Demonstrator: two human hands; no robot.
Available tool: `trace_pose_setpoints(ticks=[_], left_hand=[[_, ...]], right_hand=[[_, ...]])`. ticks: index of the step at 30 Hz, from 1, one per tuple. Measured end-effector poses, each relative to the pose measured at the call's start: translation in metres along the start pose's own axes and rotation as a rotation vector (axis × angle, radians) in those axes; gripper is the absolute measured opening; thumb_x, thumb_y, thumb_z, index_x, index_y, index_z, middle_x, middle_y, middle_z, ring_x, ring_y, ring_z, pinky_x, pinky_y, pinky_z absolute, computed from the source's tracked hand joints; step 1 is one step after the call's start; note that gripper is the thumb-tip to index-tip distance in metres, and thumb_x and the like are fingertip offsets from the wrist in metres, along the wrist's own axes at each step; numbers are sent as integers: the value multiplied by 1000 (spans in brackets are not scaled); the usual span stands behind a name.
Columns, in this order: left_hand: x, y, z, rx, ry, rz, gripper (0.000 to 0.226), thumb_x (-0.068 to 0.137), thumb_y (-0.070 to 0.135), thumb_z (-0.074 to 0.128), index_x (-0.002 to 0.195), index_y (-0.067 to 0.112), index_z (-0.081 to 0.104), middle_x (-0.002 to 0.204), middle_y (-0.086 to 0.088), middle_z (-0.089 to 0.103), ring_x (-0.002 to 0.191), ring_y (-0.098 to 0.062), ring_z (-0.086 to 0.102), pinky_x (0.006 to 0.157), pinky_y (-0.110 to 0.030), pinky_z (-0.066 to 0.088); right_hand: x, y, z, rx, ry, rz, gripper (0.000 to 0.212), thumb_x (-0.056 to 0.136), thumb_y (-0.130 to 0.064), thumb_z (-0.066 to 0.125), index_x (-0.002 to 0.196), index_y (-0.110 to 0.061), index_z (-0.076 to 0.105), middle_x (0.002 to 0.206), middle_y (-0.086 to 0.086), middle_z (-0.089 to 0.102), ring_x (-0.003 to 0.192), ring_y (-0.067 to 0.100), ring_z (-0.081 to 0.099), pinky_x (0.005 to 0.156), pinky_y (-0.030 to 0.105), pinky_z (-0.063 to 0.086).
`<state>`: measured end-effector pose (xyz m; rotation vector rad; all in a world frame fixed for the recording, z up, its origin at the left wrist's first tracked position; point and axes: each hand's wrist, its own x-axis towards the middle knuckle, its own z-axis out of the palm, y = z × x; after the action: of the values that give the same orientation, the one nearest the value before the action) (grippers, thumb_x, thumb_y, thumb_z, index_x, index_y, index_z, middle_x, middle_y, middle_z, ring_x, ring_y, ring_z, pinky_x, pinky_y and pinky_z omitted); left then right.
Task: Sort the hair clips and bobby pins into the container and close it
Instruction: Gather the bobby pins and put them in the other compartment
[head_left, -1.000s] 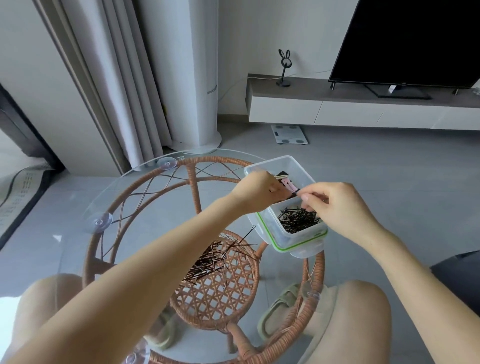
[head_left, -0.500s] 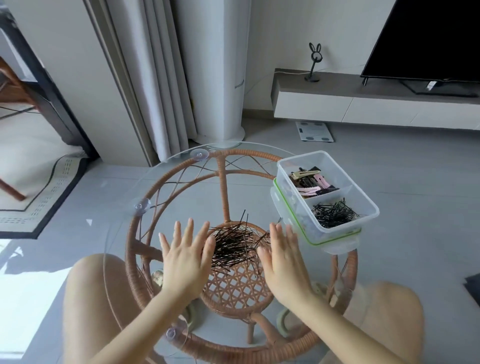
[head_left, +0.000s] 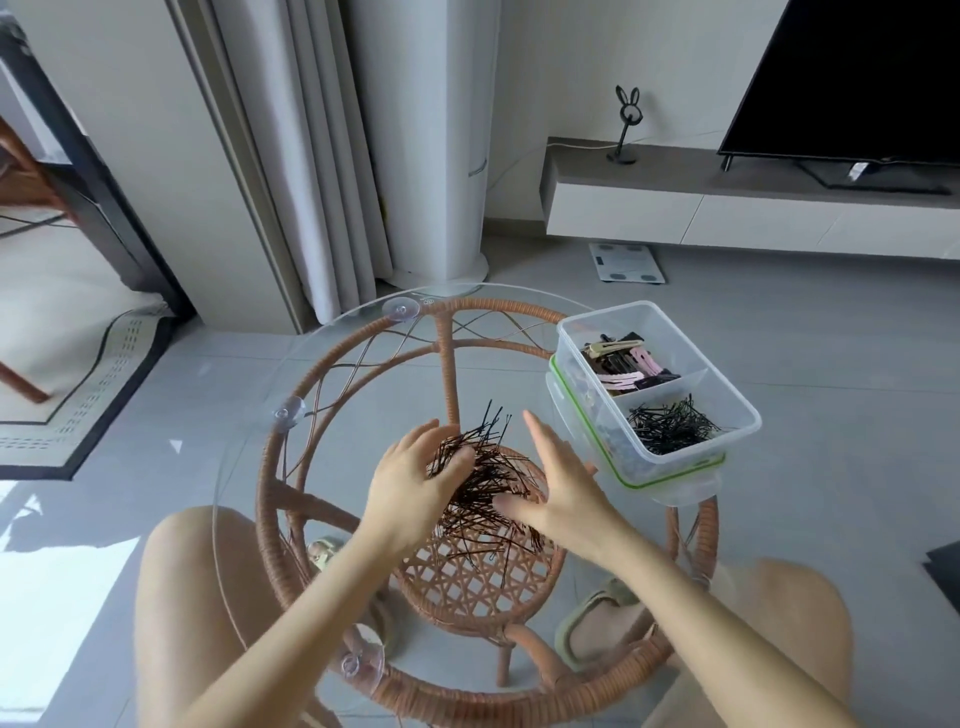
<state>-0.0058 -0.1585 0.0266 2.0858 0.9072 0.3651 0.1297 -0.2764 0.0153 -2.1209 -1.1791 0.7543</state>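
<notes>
Left hand (head_left: 415, 480) lies on the left side of a loose heap of dark thin metal bobby pins (head_left: 488, 499), fingers bent over its edge and touching the pins; whether any are pinched beneath them I cannot tell. Right hand (head_left: 558, 491) stands on the heap's right side, fingers straight and together, pointing away from the body, thumb reaching in toward the pins, nothing held. Both hands flank the heap, palms facing each other. Heap rests near the middle of a round clear glass surface (head_left: 332, 395) carried on a brown wicker frame (head_left: 451, 358); a woven lower shelf (head_left: 467, 577) shows through the glass. At the surface's right rim sits a clear rectangular plastic container (head_left: 740, 413), uncovered, split by a wall into two compartments. Far compartment holds pink, black and tan flat hair clips (head_left: 626, 364). Near compartment holds a smaller tangle of black bobby pins (head_left: 670, 428). Under the container lies what looks like its clear lid with a green seal (head_left: 670, 480), base set on top of it. Container is just right of the right hand, not touching it. Bare knees show at both lower corners. Behind, on the floor: a pale glass bathroom scale (head_left: 626, 262); grey pleated curtains (head_left: 311, 156) at left.
</notes>
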Motion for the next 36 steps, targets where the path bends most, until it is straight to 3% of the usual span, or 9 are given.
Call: trace_pose_setpoints(ticks=[3, 6, 8, 11, 14, 17, 20, 29, 36], left_hand=[[-8, -17, -25, 425, -385, 74, 111, 60, 70, 64, 144, 43, -2, 159, 2, -1, 146, -22, 0, 117, -46, 11], [-11, -25, -27, 736, -435, 177, 129, 55, 68, 70, 144, 35, -18, 158, -3, -6, 146, -24, -5, 118, -45, 5], [-4, -26, -24, 751, -390, 201, 130, 53, 69, 70, 146, 30, -12, 158, -1, 6, 144, -23, 5, 118, -41, 8], [12, -17, -19, 680, -358, 216, 123, 55, 64, 73, 148, 21, 5, 151, 2, 26, 137, -19, 21, 115, -35, 19], [22, -6, -14, 598, -321, 234, 97, 66, 51, 73, 144, 18, 26, 140, 0, 43, 126, -18, 38, 106, -29, 33], [27, -1, -16, 526, -317, 211, 58, 73, 33, 72, 126, 19, 52, 118, -3, 57, 98, -17, 54, 87, -25, 44], [27, 1, -20, 496, -316, 188, 34, 76, 28, 71, 107, 16, 65, 101, -3, 62, 80, -14, 51, 79, -28, 48], [24, 12, -43, 427, -223, 155, 22, 81, 30, 67, 91, 11, 74, 90, -8, 69, 84, -26, 63, 75, -39, 51], [21, 43, -67, 308, -118, 182, 15, 77, 28, 72, 85, 17, 77, 80, -10, 74, 73, -31, 65, 68, -40, 51]], right_hand=[[4, -3, -18, -258, -260, -58, 123, 60, -63, 71, 139, -40, -21, 155, -4, -18, 140, 15, -20, 112, 47, -9], [12, -4, -16, -499, -361, -163, 133, 55, -61, 75, 137, -37, -27, 154, 2, -21, 139, 16, -23, 107, 38, -17], [20, -7, -12, -560, -332, -209, 133, 53, -63, 74, 139, -36, -24, 155, 3, -17, 142, 20, -17, 113, 39, -11], [30, -19, -12, -501, -211, -246, 118, 60, -52, 77, 146, -26, 1, 153, 4, 22, 139, 22, 19, 113, 38, 17], [31, -28, -10, -336, -152, -270, 78, 71, -26, 74, 138, -20, 36, 118, 4, 53, 115, 19, 44, 99, 35, 40], [33, -27, -7, -335, -135, -316, 47, 78, -12, 66, 123, -12, 54, 112, 6, 60, 108, 17, 48, 96, 33, 42], [34, -27, -6, -339, -124, -342, 41, 80, -8, 63, 120, -11, 57, 111, 8, 62, 106, 16, 49, 93, 24, 37], [24, -43, -27, -232, -24, -360, 25, 83, -12, 63, 107, -7, 67, 102, 9, 70, 95, 16, 59, 84, 16, 36], [17, -64, -55, -86, 47, -249, 23, 78, -15, 70, 100, -13, 71, 97, 4, 73, 85, 11, 64, 84, 26, 49]])
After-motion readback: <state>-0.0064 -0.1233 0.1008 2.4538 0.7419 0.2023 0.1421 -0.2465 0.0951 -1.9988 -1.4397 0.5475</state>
